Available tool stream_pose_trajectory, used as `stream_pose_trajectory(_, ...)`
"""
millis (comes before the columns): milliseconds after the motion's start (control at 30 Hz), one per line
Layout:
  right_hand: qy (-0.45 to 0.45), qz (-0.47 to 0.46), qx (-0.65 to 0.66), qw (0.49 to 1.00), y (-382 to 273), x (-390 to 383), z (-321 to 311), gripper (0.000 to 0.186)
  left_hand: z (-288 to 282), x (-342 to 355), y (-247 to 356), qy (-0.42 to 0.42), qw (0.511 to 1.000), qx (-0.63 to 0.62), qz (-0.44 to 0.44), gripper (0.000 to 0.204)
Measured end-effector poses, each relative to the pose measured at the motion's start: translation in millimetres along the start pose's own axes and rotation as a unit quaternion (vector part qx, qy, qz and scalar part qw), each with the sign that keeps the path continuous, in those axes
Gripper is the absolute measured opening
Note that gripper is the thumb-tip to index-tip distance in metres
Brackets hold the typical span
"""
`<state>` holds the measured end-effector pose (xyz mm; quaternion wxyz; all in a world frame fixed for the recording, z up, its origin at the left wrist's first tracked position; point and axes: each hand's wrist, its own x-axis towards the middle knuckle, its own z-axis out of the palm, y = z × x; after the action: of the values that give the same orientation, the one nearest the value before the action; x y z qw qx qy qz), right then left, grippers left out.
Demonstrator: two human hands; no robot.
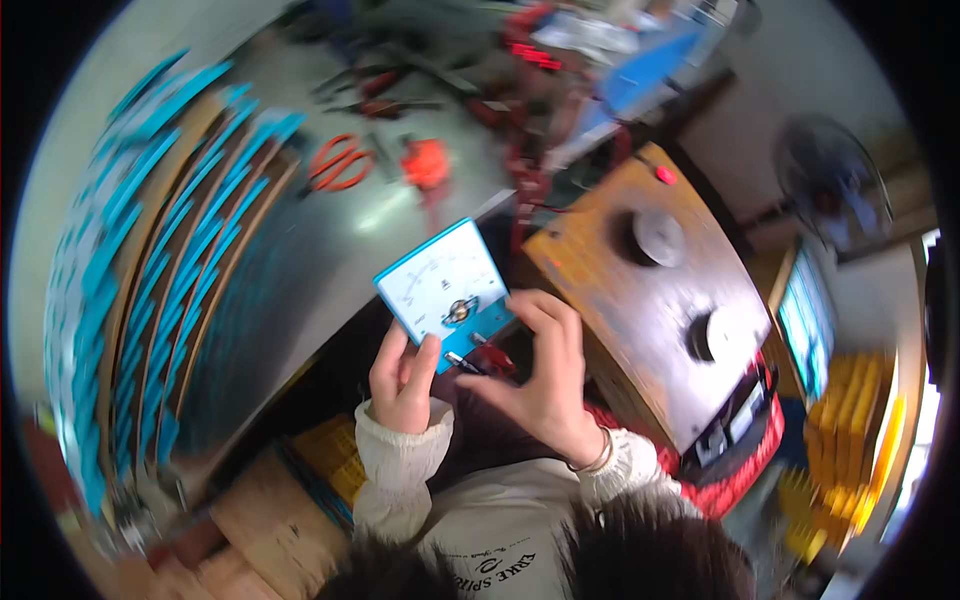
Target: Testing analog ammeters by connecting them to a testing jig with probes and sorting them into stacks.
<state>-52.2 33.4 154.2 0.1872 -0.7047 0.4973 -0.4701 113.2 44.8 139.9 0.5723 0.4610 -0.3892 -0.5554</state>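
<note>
An analog meter (440, 275) with a white dial face and a blue lower part is held tilted above my lap. My left hand (402, 385) is closed on its lower left edge, thumb in front. A small dark and metal knob-like part (461, 312) sits low on the dial, and two metal terminals stick out at the meter's bottom. My right hand (550, 375) is at the lower right corner, thumb and fingers apart. Its fingertips are at the meter's right edge, and its thumb is close to the terminals. Something dark red, too blurred to name, shows between thumb and fingers.
Rows of blue-edged pieces stand between boards (165, 290) on the grey metal table at left. Orange-handled scissors (340, 163), an orange object (426, 163) and several tools lie farther back. To the right are a wooden box with two metal discs (690, 300), a fan (833, 175) and yellow bins (845, 430).
</note>
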Motion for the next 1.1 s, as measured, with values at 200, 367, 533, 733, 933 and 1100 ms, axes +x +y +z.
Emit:
stream_pose_trajectory(200,-0.031,0.102,0.058,0.993,53.2,-55.8,-64.1,0.114,78.6,-43.3,-39.3,-0.176,0.977,0.123,0.002,0.042)
stream_pose_trajectory(367,0.174,0.148,-0.263,0.937,151.6,-103.6,-210.6,0.100,30.6,-16.8,-31.1,0.019,0.785,0.544,0.295,0.021)
stream_pose_trajectory(533,0.313,0.324,-0.435,0.780,229.6,-131.6,-288.2,0.102,-32.2,10.7,79.7,0.206,0.442,0.665,0.566,0.028)
stream_pose_trajectory(733,0.325,0.318,-0.457,0.764,235.1,-127.1,-296.3,0.103,-121.9,28.2,106.0,0.348,0.346,0.696,0.524,0.032)
stream_pose_trajectory(933,0.326,0.292,-0.477,0.763,248.2,-134.7,-300.5,0.104,-120.3,7.7,114.6,0.252,0.307,0.803,0.444,0.036)
stream_pose_trajectory(1100,0.339,0.295,-0.458,0.766,253.9,-143.3,-302.1,0.106,-169.5,9.6,131.5,0.172,0.243,0.838,0.458,0.033)
